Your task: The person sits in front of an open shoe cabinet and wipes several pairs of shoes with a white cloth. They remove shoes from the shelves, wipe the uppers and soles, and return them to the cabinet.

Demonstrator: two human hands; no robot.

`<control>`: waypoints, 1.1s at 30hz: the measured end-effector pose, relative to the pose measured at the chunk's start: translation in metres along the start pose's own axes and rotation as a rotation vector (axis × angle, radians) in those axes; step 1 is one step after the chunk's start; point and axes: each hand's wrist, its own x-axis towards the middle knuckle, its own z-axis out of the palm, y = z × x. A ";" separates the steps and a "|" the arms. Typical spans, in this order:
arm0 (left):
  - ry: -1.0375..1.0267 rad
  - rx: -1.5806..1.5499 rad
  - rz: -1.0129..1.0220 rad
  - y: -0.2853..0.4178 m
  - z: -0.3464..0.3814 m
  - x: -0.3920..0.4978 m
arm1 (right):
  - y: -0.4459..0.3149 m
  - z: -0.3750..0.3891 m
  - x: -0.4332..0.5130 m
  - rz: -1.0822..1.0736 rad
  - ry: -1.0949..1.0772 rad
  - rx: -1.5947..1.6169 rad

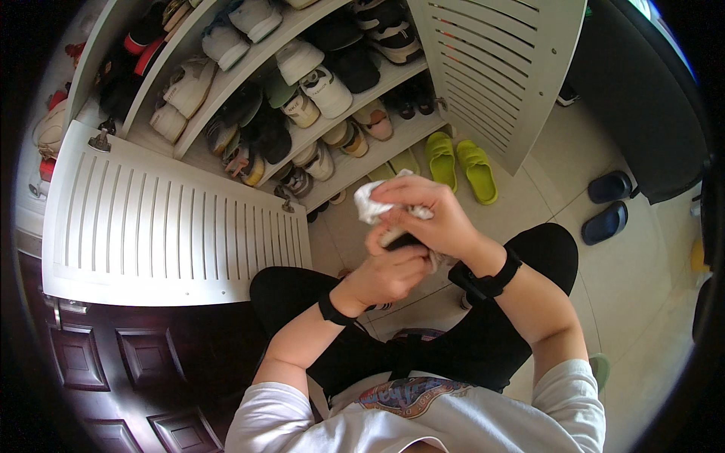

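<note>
My left hand is closed around a small shoe, of which a pale part and a dark part show between the fingers. Most of that shoe is hidden by both hands. Above it, my right hand grips a crumpled white cloth or wipe and presses it near the shoe. Both hands are close together over the floor between my knees. Straight ahead is an open shoe cabinet whose shelves hold several pairs of shoes, among them white sneakers.
Louvred cabinet doors stand open at the left and right. Lime-green slippers lie before the cabinet on the tiled floor. Dark blue slippers are farther right, near a black panel. A dark panelled door is at lower left.
</note>
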 end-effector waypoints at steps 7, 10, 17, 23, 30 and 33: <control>0.094 0.039 -0.025 -0.002 0.021 0.013 | -0.003 -0.017 0.006 -0.133 -0.033 -0.374; 0.135 0.082 -0.092 -0.009 0.013 0.017 | -0.002 -0.028 0.006 -0.063 0.001 -0.350; 0.252 0.157 -0.251 -0.023 -0.009 0.011 | 0.013 -0.040 0.002 0.275 -0.050 -0.358; 0.472 0.270 -0.313 -0.049 -0.026 0.001 | 0.024 -0.042 0.003 0.238 -0.084 -0.403; 0.564 0.379 -0.450 -0.064 -0.034 -0.014 | 0.046 -0.033 -0.012 0.312 -0.316 -0.551; 0.709 0.426 -0.666 -0.081 -0.045 -0.024 | 0.059 -0.025 -0.028 0.527 -0.711 -0.816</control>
